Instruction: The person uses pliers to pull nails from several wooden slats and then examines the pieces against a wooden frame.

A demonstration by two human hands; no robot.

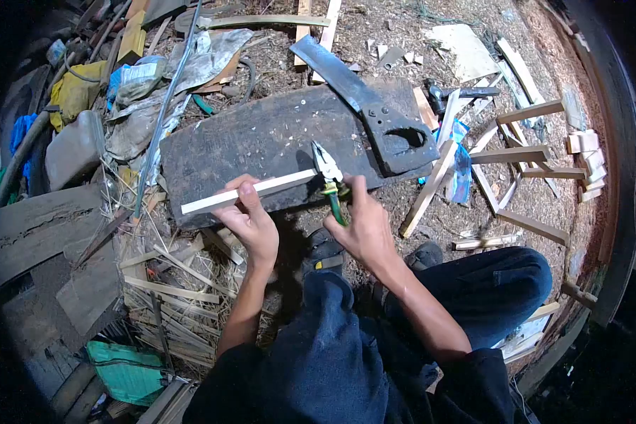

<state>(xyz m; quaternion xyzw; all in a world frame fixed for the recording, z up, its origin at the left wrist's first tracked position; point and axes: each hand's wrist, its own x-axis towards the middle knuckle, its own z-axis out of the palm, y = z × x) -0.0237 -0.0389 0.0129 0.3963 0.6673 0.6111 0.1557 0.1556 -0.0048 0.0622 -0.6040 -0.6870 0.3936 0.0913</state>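
My left hand (250, 220) is closed around a pale square wooden stick (283, 181), thumb on top, holding it slantwise over the near edge of a dark wooden board (240, 141). In my right hand (366, 227) are pliers (327, 164) with green handles, my fingers wrapped round the grips. The pliers' jaws point up and away from me, right at the stick's right end. A handsaw (346, 88) with a black handle lies across the board's right side, beyond the pliers.
A hammer (466, 92) rests right of the board. Several wooden strips (523, 155) and small stacked blocks (587, 164) lie further right on ground strewn with shavings. Plastic bags, a grey jug (76, 150) and a long metal rod (167, 113) are on the left.
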